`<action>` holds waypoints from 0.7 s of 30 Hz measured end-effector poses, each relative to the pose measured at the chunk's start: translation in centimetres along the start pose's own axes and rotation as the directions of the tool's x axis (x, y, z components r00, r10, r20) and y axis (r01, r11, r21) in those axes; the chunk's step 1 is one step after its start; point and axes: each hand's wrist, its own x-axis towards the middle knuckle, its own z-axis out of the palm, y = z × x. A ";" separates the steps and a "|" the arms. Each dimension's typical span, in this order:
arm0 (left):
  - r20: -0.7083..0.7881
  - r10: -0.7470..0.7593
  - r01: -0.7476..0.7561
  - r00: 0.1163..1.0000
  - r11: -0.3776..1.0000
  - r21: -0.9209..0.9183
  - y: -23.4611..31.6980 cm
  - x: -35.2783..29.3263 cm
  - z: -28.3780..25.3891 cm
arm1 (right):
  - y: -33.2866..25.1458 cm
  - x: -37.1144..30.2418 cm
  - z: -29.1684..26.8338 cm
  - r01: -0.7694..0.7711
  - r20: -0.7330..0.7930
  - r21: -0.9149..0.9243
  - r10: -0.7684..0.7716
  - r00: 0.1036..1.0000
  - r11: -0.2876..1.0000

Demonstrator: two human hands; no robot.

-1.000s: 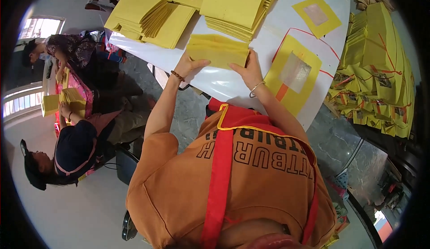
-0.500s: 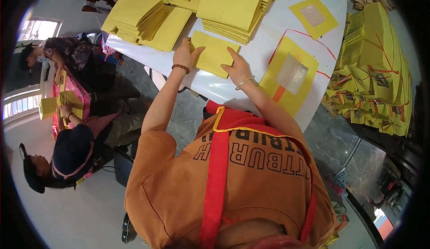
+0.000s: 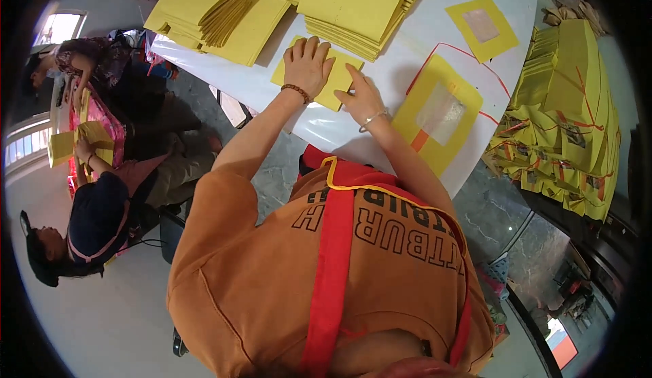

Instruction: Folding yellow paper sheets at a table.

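Observation:
A flat yellow paper piece (image 3: 337,79) lies on the white tabletop in front of me. My left hand (image 3: 308,69), with a beaded bracelet at the wrist, presses on it with fingers stretched out flat and covers part of it. At its right edge, my right hand (image 3: 365,99) touches with thumb and forefinger apart; a bangle circles that wrist. Just beyond stands a stack of yellow pieces (image 3: 353,4), and farther left is a fanned stack (image 3: 224,14). Beside my right forearm lies a yellow sheet (image 3: 407,110) with a clear window and an orange strip.
Another windowed yellow sheet (image 3: 499,45) lies on the table (image 3: 421,45), near red lines marked on its surface. Large bundles of yellow pieces (image 3: 564,99) stand off the table's right side. At left, two people work at a pink-covered table (image 3: 117,123).
My left hand has moved right from the piece's left edge and now lies flat on top of it. My right hand stays near the right edge. The view has shifted slightly.

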 end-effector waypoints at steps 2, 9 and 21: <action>0.013 0.006 -0.006 1.000 1.000 -0.014 0.2 -0.1 -0.3 | -0.8 -0.9 -1.0 -0.014 -0.016 -0.137 0.012 1.000 0.990; -0.012 0.016 -0.017 1.000 0.999 -0.046 0.2 0.4 -0.2 | -0.4 -1.8 0.0 0.575 0.233 -0.565 -0.554 0.799 0.591; -0.159 -0.049 -0.001 0.986 0.955 -0.295 -0.3 -0.1 0.0 | 0.8 -3.2 -0.1 0.516 0.284 -0.564 -0.435 0.854 0.645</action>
